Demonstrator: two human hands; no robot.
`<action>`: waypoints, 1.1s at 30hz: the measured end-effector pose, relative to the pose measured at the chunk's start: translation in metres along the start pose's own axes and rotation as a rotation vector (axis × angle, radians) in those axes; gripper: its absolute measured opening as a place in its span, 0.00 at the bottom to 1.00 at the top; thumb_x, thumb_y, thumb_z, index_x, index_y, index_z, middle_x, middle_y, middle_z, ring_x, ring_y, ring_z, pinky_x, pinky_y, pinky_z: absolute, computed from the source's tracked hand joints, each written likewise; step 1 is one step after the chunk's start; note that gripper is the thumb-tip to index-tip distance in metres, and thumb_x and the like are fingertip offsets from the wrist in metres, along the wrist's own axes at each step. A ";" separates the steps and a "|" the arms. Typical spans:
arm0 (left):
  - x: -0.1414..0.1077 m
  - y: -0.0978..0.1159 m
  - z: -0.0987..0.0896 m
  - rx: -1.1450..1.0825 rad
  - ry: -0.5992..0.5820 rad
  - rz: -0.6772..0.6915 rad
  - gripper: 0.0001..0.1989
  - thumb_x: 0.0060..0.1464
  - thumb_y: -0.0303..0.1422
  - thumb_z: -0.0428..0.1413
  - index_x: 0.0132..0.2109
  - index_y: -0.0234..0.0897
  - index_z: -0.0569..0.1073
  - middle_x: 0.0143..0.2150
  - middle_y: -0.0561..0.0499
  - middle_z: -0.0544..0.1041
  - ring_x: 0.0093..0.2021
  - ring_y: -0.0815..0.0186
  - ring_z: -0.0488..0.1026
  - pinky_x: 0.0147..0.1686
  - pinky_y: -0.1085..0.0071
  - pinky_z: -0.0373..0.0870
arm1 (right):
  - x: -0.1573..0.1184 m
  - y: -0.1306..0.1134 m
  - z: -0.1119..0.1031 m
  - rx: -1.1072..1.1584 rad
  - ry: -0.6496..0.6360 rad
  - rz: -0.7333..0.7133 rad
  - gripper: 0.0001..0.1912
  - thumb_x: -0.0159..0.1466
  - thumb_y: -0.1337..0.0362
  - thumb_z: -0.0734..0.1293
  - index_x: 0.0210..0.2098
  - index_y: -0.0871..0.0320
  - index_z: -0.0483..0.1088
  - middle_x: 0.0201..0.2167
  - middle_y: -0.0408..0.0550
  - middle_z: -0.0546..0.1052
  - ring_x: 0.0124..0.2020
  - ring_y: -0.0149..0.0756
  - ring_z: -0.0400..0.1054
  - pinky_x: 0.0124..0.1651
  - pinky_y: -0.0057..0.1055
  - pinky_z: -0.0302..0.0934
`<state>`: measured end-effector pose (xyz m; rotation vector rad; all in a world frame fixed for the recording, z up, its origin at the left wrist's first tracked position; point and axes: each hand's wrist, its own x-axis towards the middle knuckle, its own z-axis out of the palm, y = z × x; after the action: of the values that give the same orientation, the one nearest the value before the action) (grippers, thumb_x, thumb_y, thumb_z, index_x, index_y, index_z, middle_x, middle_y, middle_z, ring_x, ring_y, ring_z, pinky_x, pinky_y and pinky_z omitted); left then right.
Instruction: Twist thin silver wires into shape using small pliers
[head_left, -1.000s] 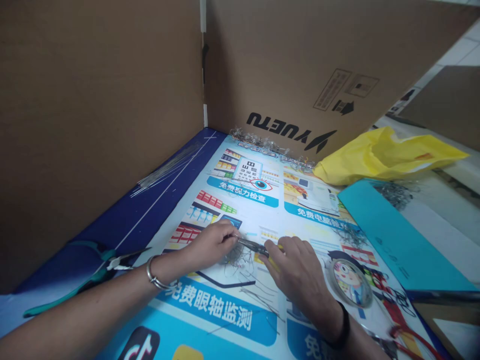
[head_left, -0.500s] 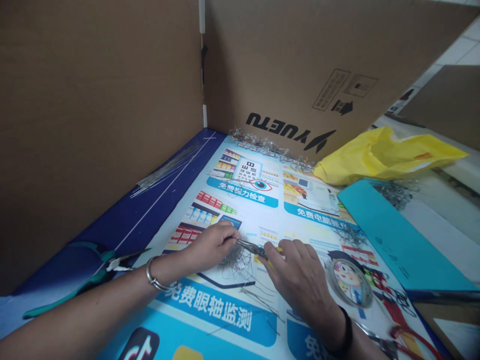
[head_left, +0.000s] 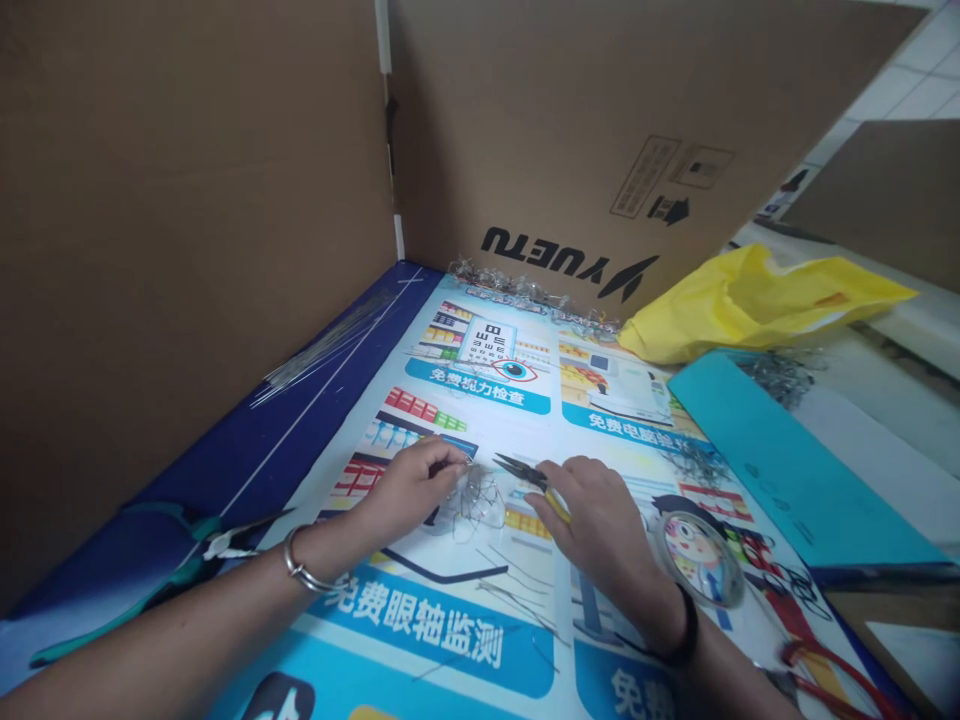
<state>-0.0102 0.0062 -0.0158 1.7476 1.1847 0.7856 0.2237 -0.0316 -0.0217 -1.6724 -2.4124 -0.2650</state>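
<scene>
My left hand [head_left: 420,485] is closed in a pinch on a thin piece of wire whose end shows at the fingertips. Just right of those fingers lies a loose tangle of wire [head_left: 480,497] on the printed sheet [head_left: 517,440]; whether it joins the pinched wire I cannot tell. My right hand [head_left: 600,520] grips long-nose pliers [head_left: 529,470] by their yellow handles. The plier jaws point left, slightly parted, a short way from the left fingertips, with nothing visible between them.
Cardboard walls [head_left: 187,180] stand left and behind. Straight wires [head_left: 322,350] lie along the left side, near green-handled pliers [head_left: 202,545]. A tape roll [head_left: 697,560] and red-handled tool [head_left: 832,670] lie right. Farther off are a yellow bag [head_left: 720,300], teal folder [head_left: 787,470] and wire scraps [head_left: 525,285].
The plier jaws have come away from the wire at my left fingertips and opened slightly. The right hand has shifted a little right; the whole view has moved slightly.
</scene>
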 end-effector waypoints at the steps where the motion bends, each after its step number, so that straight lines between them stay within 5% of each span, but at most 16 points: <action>1: 0.000 -0.001 0.000 -0.006 0.010 -0.010 0.06 0.53 0.29 0.50 0.31 0.35 0.71 0.30 0.51 0.70 0.33 0.67 0.68 0.33 0.71 0.63 | 0.001 0.001 0.001 -0.022 -0.023 0.017 0.15 0.63 0.54 0.60 0.42 0.58 0.69 0.32 0.51 0.69 0.36 0.42 0.61 0.37 0.35 0.51; 7: -0.001 -0.006 0.004 -0.014 0.043 -0.011 0.07 0.54 0.31 0.51 0.33 0.36 0.72 0.29 0.53 0.69 0.31 0.68 0.67 0.31 0.72 0.63 | 0.004 0.001 0.007 -0.067 -0.071 0.081 0.20 0.60 0.53 0.63 0.48 0.57 0.68 0.41 0.54 0.70 0.41 0.47 0.61 0.41 0.41 0.53; 13: -0.004 0.002 0.005 0.000 0.035 0.016 0.07 0.53 0.30 0.51 0.30 0.36 0.72 0.28 0.53 0.69 0.31 0.67 0.68 0.32 0.71 0.64 | 0.002 -0.001 0.002 0.180 0.080 0.065 0.17 0.59 0.58 0.65 0.46 0.58 0.69 0.47 0.55 0.70 0.50 0.51 0.58 0.50 0.48 0.52; 20: -0.010 0.005 0.013 0.008 0.007 0.046 0.06 0.54 0.31 0.51 0.32 0.37 0.72 0.30 0.52 0.71 0.34 0.66 0.68 0.35 0.69 0.64 | 0.004 -0.031 -0.005 0.818 0.044 0.165 0.09 0.59 0.60 0.65 0.39 0.55 0.68 0.36 0.46 0.72 0.36 0.34 0.67 0.38 0.30 0.62; 27: -0.014 0.004 0.018 0.002 0.002 0.065 0.06 0.55 0.30 0.51 0.33 0.37 0.72 0.30 0.52 0.70 0.33 0.67 0.68 0.34 0.70 0.65 | 0.006 -0.048 -0.001 0.888 0.036 0.324 0.01 0.57 0.66 0.64 0.30 0.56 0.67 0.24 0.40 0.70 0.25 0.28 0.64 0.28 0.24 0.57; 33: -0.018 0.003 0.019 0.036 -0.019 0.118 0.06 0.56 0.30 0.51 0.32 0.37 0.72 0.29 0.53 0.70 0.32 0.68 0.68 0.33 0.71 0.65 | 0.005 -0.049 0.001 0.870 0.084 0.274 0.04 0.58 0.68 0.62 0.29 0.56 0.67 0.21 0.39 0.69 0.22 0.26 0.62 0.26 0.23 0.54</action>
<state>0.0006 -0.0168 -0.0222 1.8638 1.0969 0.8194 0.1759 -0.0438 -0.0236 -1.4630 -1.7707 0.6463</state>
